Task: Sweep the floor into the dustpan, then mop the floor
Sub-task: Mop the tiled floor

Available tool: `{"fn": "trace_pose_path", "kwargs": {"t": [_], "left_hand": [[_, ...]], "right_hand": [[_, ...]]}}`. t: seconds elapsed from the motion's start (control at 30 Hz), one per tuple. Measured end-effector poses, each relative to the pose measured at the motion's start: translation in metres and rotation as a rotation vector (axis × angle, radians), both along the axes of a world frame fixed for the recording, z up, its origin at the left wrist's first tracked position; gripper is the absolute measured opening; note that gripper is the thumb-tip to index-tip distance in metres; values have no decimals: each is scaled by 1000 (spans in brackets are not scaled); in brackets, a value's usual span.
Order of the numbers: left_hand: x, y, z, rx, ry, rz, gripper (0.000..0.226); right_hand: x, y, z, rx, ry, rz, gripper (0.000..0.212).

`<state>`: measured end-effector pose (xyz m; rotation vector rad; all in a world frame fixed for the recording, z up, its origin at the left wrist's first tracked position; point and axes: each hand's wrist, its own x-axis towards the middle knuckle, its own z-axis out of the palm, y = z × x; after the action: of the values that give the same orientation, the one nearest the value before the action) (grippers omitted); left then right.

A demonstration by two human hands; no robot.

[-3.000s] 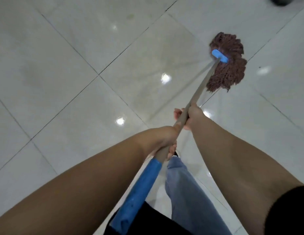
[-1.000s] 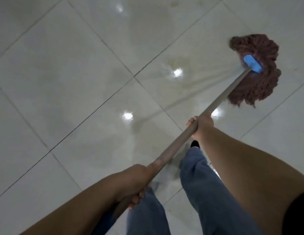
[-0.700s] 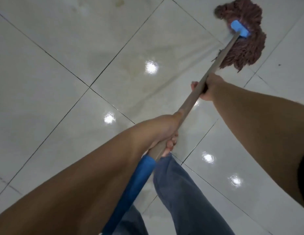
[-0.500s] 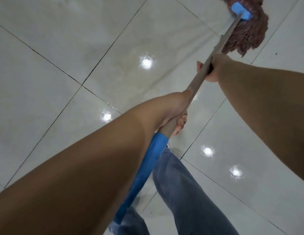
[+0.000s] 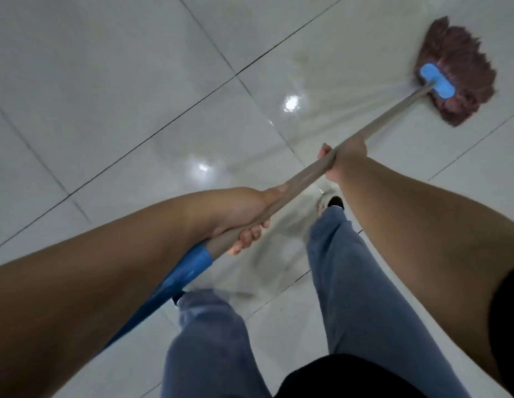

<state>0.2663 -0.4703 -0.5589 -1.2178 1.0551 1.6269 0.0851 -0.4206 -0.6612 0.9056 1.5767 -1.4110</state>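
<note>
Two hands on one mop handle (image 5: pixel 373 126), running from lower left of the frame up to the upper right. Left hand (image 5: pixel 235 214) at centre, curled round the grey shaft just above the blue grip sleeve (image 5: pixel 187 271); fingers (image 5: pixel 247 237) wrapped under the shaft, thumb lying along its top. Right hand (image 5: pixel 343 159) farther up the shaft, right of centre, closed round it too, with fingertips peeking out on the left side of the pole and the back of the hand facing the camera. Between both hands, a bare length of shaft. Beyond the right hand, more shaft up to the blue clamp (image 5: pixel 436 80) and the reddish-brown mop head (image 5: pixel 462 61), spread flat on the white tiled floor (image 5: pixel 106 81) in the upper right corner, well apart from any finger. Somewhat blurred strands at the mop head. Wet shine and light spots on the tiles near centre. Blue jeans legs (image 5: pixel 353 282) in the lower middle, one dark shoe tip (image 5: pixel 334 201) just below the right hand.
</note>
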Motion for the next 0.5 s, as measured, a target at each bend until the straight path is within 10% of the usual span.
{"fn": "trace_pose_path", "kwargs": {"t": [0.27, 0.5], "left_hand": [[363, 3, 71, -79, -273, -24, 69], [462, 5, 106, -71, -340, 4, 70]], "right_hand": [[362, -8, 45, -92, -236, 163, 31], [462, -7, 74, -26, -376, 281, 35]]}}
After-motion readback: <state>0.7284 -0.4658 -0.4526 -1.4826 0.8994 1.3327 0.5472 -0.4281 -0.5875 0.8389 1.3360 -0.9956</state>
